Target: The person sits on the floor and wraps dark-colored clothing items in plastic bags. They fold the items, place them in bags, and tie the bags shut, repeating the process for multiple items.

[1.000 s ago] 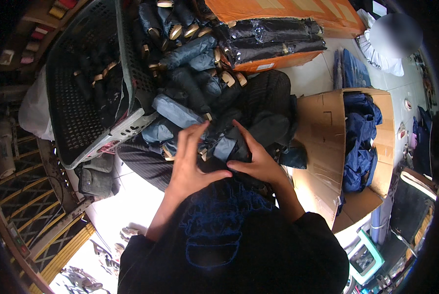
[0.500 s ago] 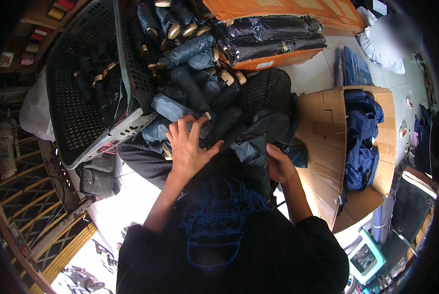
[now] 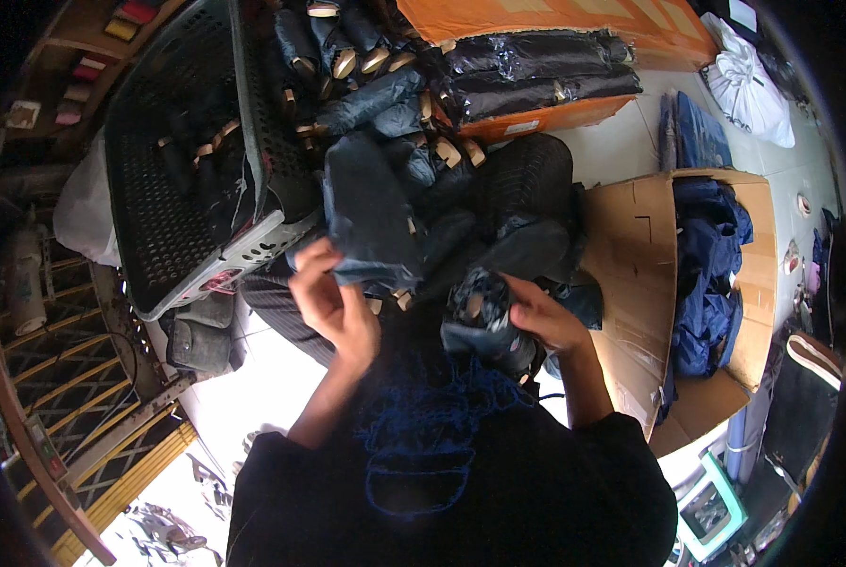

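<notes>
On the right of my lap, my right hand (image 3: 548,317) grips a dark fabric-wrapped bundle (image 3: 470,335); its near end gapes and a beige spot shows inside. My left hand (image 3: 338,312) is raised, fingers bent and partly smeared, at the lower left edge of a broad dark blue-grey fabric piece (image 3: 371,203). Whether the fingers grip that piece I cannot tell. More dark bundles lie across my lap and beyond, among them a long blue-grey bundle (image 3: 376,99). Several have beige, rounded ends, such as this end (image 3: 345,64).
A black perforated basket (image 3: 253,113) with dark bundles leans at the left. An open cardboard box (image 3: 631,283) of navy fabric stands at the right. Ahead are an orange carton (image 3: 499,128) with plastic-wrapped dark packs and a white sack (image 3: 749,90). A turquoise-framed object (image 3: 716,515) is lower right.
My left hand has drawn back and left, and the broad dark piece now shows above it. My right hand's bundle has tipped, turning its gaping end toward me. The view has shifted slightly.
</notes>
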A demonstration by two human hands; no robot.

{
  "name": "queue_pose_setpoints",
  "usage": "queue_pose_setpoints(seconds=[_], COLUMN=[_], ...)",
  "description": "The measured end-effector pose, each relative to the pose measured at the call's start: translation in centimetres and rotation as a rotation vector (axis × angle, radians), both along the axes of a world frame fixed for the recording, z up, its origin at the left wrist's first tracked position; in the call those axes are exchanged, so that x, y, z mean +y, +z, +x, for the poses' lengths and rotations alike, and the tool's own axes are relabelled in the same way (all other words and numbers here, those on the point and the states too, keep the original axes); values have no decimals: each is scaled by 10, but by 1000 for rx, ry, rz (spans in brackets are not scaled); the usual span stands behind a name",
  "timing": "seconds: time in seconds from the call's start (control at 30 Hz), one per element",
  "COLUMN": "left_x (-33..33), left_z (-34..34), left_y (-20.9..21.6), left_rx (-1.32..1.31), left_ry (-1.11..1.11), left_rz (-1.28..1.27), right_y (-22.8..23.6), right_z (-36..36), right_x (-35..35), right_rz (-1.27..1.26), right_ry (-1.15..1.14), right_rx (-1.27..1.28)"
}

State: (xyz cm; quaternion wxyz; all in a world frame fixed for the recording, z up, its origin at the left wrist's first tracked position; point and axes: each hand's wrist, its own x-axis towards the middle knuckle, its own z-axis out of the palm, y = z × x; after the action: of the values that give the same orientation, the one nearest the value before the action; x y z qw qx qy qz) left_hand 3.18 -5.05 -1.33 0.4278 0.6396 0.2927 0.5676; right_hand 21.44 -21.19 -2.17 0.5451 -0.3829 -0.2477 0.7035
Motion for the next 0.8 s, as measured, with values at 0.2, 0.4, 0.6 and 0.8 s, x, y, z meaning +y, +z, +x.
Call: queue_pose_setpoints(seconds=[0.2, 0.4, 0.6, 0.8], left_x=[-18, -18, -30, -40], left_z=[10, 7, 19, 24], left_y=[-13, -24, -19, -14], left_rx=[441, 615, 527, 442], left_ry=[-59, -111, -188, -178], left_rz=[87, 81, -208, -382], right_y=[0, -13, -11, -4], right_z=[-13, -14, -17, -23], right_x=[13, 18, 19, 21], right_rz=[7, -6, 18, -133], right_ry=[12, -228, -344, -536], right_rx=[-38, -342, -534, -543])
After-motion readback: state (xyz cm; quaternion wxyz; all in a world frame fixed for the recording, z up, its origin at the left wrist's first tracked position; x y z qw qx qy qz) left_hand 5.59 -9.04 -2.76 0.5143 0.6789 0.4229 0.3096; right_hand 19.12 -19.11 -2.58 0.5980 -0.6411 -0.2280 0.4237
